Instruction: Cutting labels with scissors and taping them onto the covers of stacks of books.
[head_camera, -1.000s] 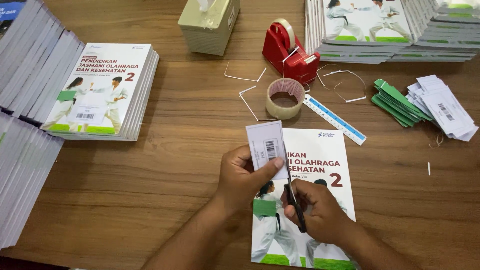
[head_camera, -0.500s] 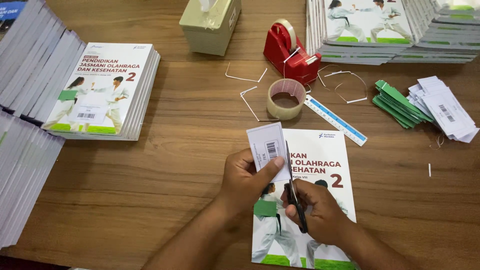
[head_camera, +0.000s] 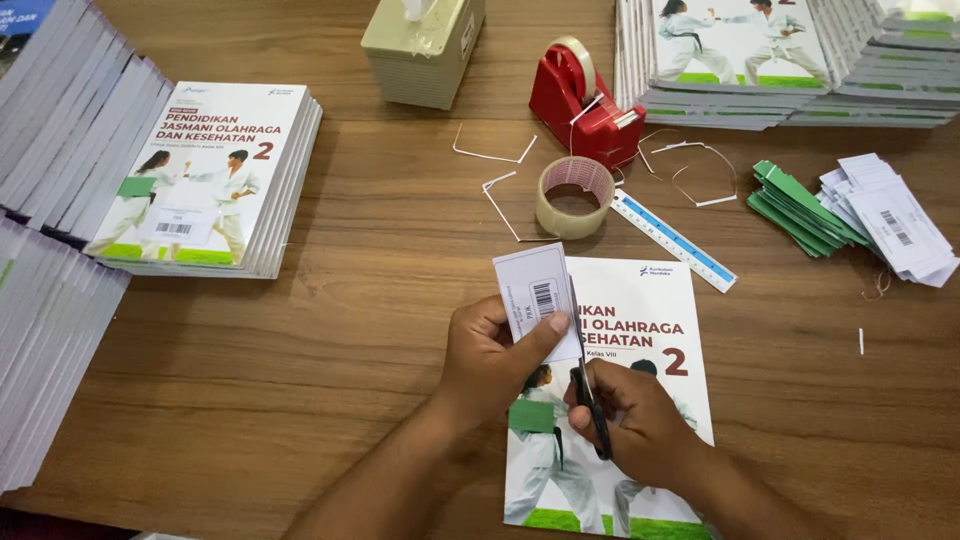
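Hands grip two things: left hand (head_camera: 495, 360) one barcode label (head_camera: 538, 300), right hand (head_camera: 640, 425) one scissors (head_camera: 590, 400).

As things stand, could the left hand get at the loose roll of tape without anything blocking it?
Probably yes. The tape roll lies on bare table just beyond the left hand, nothing between them. But that hand is pinching a white barcode label, so it would need to let go first.

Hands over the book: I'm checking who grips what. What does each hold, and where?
The left hand pinches a white barcode label by its lower edge. The right hand grips black-handled scissors by the handles, blades along the label's right side.
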